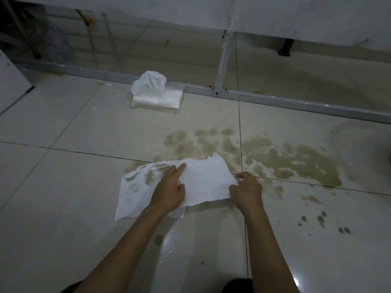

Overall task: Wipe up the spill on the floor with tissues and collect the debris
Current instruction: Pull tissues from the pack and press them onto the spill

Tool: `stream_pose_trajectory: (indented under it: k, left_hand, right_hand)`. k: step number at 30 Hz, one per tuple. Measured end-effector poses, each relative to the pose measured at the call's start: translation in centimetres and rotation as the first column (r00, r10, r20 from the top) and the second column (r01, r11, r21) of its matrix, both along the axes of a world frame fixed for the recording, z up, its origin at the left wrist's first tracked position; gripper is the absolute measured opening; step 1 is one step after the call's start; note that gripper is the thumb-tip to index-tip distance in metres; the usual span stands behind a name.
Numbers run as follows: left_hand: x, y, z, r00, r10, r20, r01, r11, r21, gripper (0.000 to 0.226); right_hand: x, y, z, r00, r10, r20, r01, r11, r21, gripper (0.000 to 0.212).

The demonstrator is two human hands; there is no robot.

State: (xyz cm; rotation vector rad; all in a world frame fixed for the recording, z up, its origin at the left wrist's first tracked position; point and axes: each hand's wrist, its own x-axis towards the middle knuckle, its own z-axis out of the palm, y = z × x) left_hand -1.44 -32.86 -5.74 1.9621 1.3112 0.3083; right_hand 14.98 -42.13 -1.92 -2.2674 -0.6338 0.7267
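A brownish spill [275, 159] spreads in blotches over the pale floor tiles, from the middle to the right. White tissues [203, 178] lie on its left end, and their left part is soaked with brown stains. My left hand [169, 189] rests on the tissues with the index finger straight and pointing away from me. My right hand [246, 189] pinches the right edge of the top tissue. Small dark specks of debris [321, 218] dot the floor at the right.
A pack of tissues [156, 96] lies on the floor further away, one sheet sticking up. Behind it a grey metal frame rail [296, 102] runs across the floor, with a post [224, 60] rising from it. A white cabinet [10, 85] stands at the left.
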Motion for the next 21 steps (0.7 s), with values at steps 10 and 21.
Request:
stream_pose_trajectory:
  k: [10,21]
  left_hand:
    - [-0.7,-0.3,0.1,0.977,0.154,-0.148,-0.098,0.938,0.332,0.031]
    - [-3.1,0.0,-3.0,0.905,0.186,-0.382,-0.061,0.947,0.316,0.061]
  right_hand:
    - [-3.2,2.5,-1.2,0.916,0.218,0.337,-0.259,0.963,0.079,0.037]
    - [-7.6,3.7,-7.2,0.624,0.631,0.461,-0.603,0.764,-0.229,0.075]
